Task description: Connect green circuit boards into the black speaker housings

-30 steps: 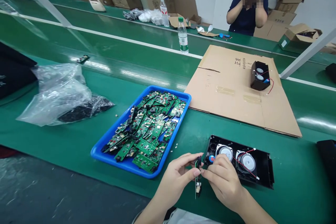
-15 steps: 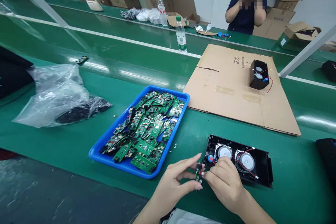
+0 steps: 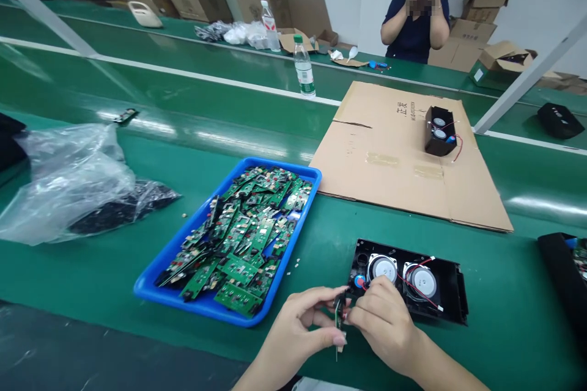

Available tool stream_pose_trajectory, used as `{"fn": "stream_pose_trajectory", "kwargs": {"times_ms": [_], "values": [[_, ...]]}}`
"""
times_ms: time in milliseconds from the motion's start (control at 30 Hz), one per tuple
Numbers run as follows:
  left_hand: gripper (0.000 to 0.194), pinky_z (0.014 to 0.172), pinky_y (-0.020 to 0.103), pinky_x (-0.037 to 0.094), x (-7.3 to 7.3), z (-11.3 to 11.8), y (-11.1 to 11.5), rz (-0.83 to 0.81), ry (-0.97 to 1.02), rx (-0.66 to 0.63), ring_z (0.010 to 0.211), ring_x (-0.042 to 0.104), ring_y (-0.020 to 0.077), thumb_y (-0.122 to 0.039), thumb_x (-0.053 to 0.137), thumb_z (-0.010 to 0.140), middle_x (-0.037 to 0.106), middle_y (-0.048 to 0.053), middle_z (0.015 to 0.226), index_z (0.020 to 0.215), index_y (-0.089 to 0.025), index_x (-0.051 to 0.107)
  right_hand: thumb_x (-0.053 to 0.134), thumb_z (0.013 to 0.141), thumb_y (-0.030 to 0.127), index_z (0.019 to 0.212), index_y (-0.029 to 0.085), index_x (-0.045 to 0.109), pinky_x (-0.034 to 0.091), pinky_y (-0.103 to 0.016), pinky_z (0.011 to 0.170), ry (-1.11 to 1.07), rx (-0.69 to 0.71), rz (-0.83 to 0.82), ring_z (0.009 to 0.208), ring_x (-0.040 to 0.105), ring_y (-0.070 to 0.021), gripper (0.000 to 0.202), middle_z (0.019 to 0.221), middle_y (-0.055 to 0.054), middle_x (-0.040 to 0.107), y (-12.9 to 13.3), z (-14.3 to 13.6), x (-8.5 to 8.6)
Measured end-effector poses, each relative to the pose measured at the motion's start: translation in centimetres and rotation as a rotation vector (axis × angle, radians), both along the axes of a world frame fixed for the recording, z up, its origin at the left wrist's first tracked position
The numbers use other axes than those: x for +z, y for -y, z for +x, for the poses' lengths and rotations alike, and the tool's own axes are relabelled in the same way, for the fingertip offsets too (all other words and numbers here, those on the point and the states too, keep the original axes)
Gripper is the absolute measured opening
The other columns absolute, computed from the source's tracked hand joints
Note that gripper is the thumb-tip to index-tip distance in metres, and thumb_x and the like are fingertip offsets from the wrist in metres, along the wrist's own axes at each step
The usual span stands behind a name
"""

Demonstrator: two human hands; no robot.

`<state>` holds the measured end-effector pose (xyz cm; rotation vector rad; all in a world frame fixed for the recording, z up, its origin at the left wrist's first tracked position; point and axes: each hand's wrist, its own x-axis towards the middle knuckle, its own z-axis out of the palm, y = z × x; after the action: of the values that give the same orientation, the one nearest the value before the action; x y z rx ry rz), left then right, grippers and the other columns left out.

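Between the thumb and fingers of my left hand a small green circuit board is held on edge. My right hand pinches a small connector on a red wire against the board's right side; whether it is seated cannot be made out. Behind my right hand lies an open black speaker housing with two round speakers, red wires and a blue cylindrical part. Left of my hands, a blue tray holds several green circuit boards.
A flat cardboard sheet bears another black speaker housing. Plastic bags lie at the left, and a bottle stands behind the tray. Across the bench a person has both hands raised. A black case is at the right edge.
The view has shifted, so most things appear further left. The board in my left hand has turned more upright and shows more of its length. Both hands keep their hold.
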<state>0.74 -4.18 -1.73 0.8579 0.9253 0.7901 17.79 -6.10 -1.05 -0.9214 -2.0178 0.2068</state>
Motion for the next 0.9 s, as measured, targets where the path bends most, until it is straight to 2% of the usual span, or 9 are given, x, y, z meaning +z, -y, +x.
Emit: {"fn": "stream_pose_trajectory", "kwargs": {"times_ms": [100, 200, 267, 333, 400, 467, 533, 733, 900], "values": [[0.044, 0.052, 0.022, 0.055, -0.2, 0.4, 0.3, -0.060, 0.069, 0.021, 0.053, 0.064, 0.0129, -0.020, 0.088, 0.051, 0.073, 0.003, 0.082, 0.093, -0.022, 0.076, 0.041, 0.097, 0.012, 0.086, 0.014, 0.058, 0.039, -0.029, 0.060, 0.047, -0.018, -0.007, 0.063, 0.047, -0.0133, 0.020, 0.067, -0.002, 0.060, -0.1, 0.2, 0.7], [0.041, 0.058, 0.020, 0.053, 0.5, 1.0, 0.4, -0.113, 0.060, 0.038, 0.069, 0.065, 0.0155, -0.024, 0.088, 0.054, 0.074, 0.004, 0.087, 0.093, -0.021, 0.075, 0.044, 0.099, 0.027, 0.096, 0.016, 0.056, 0.046, -0.030, 0.067, 0.061, -0.109, -0.076, 0.073, 0.055, -0.0158, 0.017, 0.080, -0.004, 0.064, 0.3, 1.9, 1.6], [0.039, 0.059, 0.021, 0.052, 1.1, 1.3, 0.5, -0.141, 0.019, 0.018, 0.074, 0.065, 0.0179, -0.023, 0.086, 0.054, 0.075, 0.005, 0.086, 0.091, -0.020, 0.074, 0.040, 0.100, 0.032, 0.099, 0.018, 0.055, 0.048, -0.030, 0.068, 0.058, -0.266, -0.207, 0.076, 0.058, -0.0165, 0.021, 0.085, -0.005, 0.064, 1.1, 4.3, 1.8], [0.037, 0.059, 0.022, 0.051, 1.4, 1.3, 0.6, -0.164, -0.037, -0.007, 0.071, 0.063, 0.0174, -0.020, 0.084, 0.056, 0.075, 0.004, 0.085, 0.091, -0.020, 0.072, 0.037, 0.100, 0.029, 0.096, 0.020, 0.057, 0.049, -0.030, 0.067, 0.112, -0.436, -0.357, 0.077, 0.059, -0.0173, 0.022, 0.085, -0.005, 0.064, 2.4, 7.5, 1.6], [0.034, 0.059, 0.023, 0.050, 1.6, 1.2, 0.8, -0.170, -0.089, -0.031, 0.065, 0.060, 0.0149, -0.019, 0.081, 0.059, 0.074, 0.003, 0.087, 0.092, -0.021, 0.070, 0.034, 0.100, 0.025, 0.096, 0.021, 0.059, 0.048, -0.031, 0.065, 0.227, -0.492, -0.458, 0.078, 0.058, -0.0189, 0.026, 0.087, -0.006, 0.064, 4.0, 10.7, 1.2], [0.032, 0.058, 0.023, 0.049, 1.6, 1.3, 0.9, -0.157, -0.136, -0.053, 0.062, 0.058, 0.0130, -0.020, 0.078, 0.062, 0.072, 0.001, 0.088, 0.093, -0.023, 0.068, 0.031, 0.100, 0.021, 0.101, 0.022, 0.062, 0.046, -0.031, 0.062, 0.346, -0.437, -0.519, 0.076, 0.056, -0.0194, 0.031, 0.089, -0.006, 0.065, 5.3, 12.9, 0.9], [0.032, 0.056, 0.023, 0.049, 1.5, 1.5, 1.0, -0.133, -0.177, -0.079, 0.060, 0.056, 0.0127, -0.024, 0.077, 0.064, 0.069, 0.000, 0.086, 0.095, -0.024, 0.065, 0.027, 0.099, 0.017, 0.108, 0.024, 0.062, 0.043, -0.031, 0.061, 0.428, -0.352, -0.558, 0.076, 0.054, -0.0191, 0.037, 0.092, -0.005, 0.066, 6.2, 13.9, 0.7], [0.042, 0.062, 0.028, 0.054, 1.6, 2.9, 1.0, -0.089, -0.252, -0.137, 0.061, 0.061, 0.0162, -0.040, 0.073, 0.068, 0.067, -0.001, 0.076, 0.105, -0.025, 0.059, 0.035, 0.100, 0.020, 0.106, 0.026, 0.064, 0.036, -0.033, 0.063, 0.434, -0.287, -0.611, 0.079, 0.051, -0.0196, 0.030, 0.092, -0.003, 0.068, 5.6, 12.2, 1.3], [0.036, 0.065, 0.028, 0.057, 2.9, 4.1, 0.9, 0.008, -0.334, -0.102, 0.069, 0.065, 0.0180, -0.036, 0.070, 0.070, 0.069, 0.001, 0.085, 0.103, -0.025, 0.061, 0.040, 0.096, 0.012, 0.088, 0.022, 0.066, 0.040, -0.029, 0.064, 0.368, -0.232, -0.659, 0.075, 0.053, -0.0167, 0.028, 0.083, -0.001, 0.066, 4.8, 12.2, 1.3]]}}
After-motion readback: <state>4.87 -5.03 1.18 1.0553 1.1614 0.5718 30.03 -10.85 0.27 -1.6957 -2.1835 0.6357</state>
